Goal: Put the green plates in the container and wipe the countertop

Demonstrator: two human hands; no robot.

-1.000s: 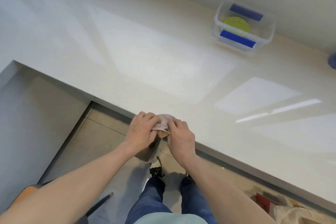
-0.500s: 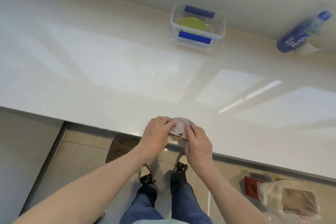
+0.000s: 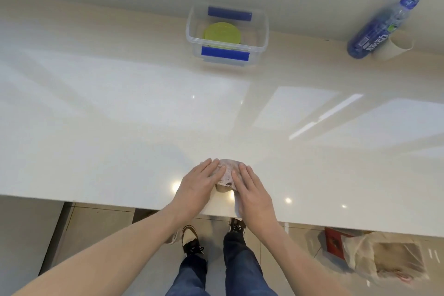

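A clear plastic container (image 3: 263,31) with blue clips stands at the back of the white countertop (image 3: 120,115), against the wall. Green plates (image 3: 222,34) lie flat inside it. Near the front edge a crumpled, stained cloth (image 3: 227,170) rests on the countertop. My left hand (image 3: 199,185) and my right hand (image 3: 252,193) lie flat on the cloth, fingers extended and side by side, pressing it down. Most of the cloth is hidden beneath my hands.
A blue-labelled water bottle (image 3: 379,26) and a paper cup (image 3: 396,47) stand at the back right by the wall. Below the counter edge, a plastic bag (image 3: 384,257) and a red box (image 3: 335,243) lie on the tiled floor, right of my feet.
My hands went from pinching the cloth at the counter edge to lying flat on it, slightly further onto the countertop. The view swung right, bringing the bottle and cup into sight.
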